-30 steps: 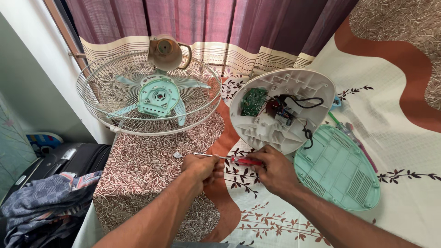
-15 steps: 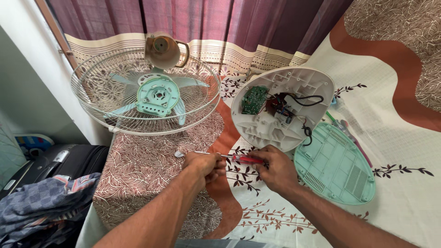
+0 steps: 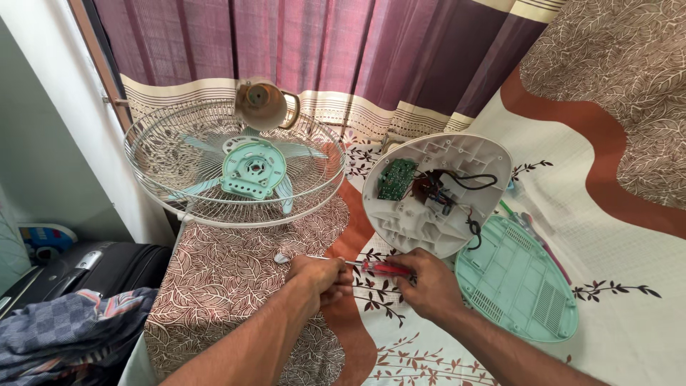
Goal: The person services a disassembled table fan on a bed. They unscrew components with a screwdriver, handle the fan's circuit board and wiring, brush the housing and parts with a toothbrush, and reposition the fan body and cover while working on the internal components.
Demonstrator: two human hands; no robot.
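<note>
Both hands meet over the patterned bedsheet (image 3: 629,236), near its front edge: the right hand (image 3: 427,286) grips the red handle of a screwdriver (image 3: 371,266), and the left hand (image 3: 319,277) is closed around its metal shaft. Just beyond them lies the opened white fan base (image 3: 429,214) with its green circuit board (image 3: 396,179) exposed, the mint base cover (image 3: 518,282) beside it to the right and the wire fan guard (image 3: 232,168) at the sheet's left edge.

Maroon curtain (image 3: 371,50) behind — black suitcase (image 3: 93,266) and checked cloth (image 3: 64,332) at the left edge.

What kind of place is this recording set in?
Probably a bedroom at home, not a workshop: the opened fan base and fan cage lie on a patterned bedsheet, with a curtain behind and a suitcase alongside.
</note>
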